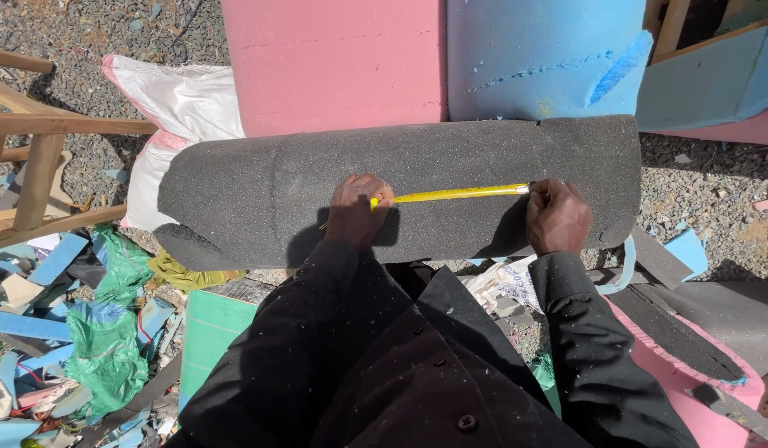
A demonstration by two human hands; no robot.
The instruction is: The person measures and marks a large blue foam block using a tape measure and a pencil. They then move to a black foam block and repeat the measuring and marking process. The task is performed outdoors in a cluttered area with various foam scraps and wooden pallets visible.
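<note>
Stretching yellow tape measure (450, 195) left-right along dark foam roll (401, 187), parallel to roll's long axis; left hand (359, 207) and right hand (556, 217) each closed, pinching one tape end.

Hard sunlight falls on an outdoor yard with a grey gravel ground (707, 178), throwing sharp shadows. At the far side a pink foam slab (334, 62) stands upright, touching a blue foam slab (533, 54) to its right. A white sack (181, 104) lies beside the pink slab. At the left edge stands a bare wooden frame (36, 166). Blue, green and pink foam offcuts (77, 332) litter the gravel at lower left, and dark grey strips (674, 332) lie across a pink foam sheet (699, 398) at lower right.
</note>
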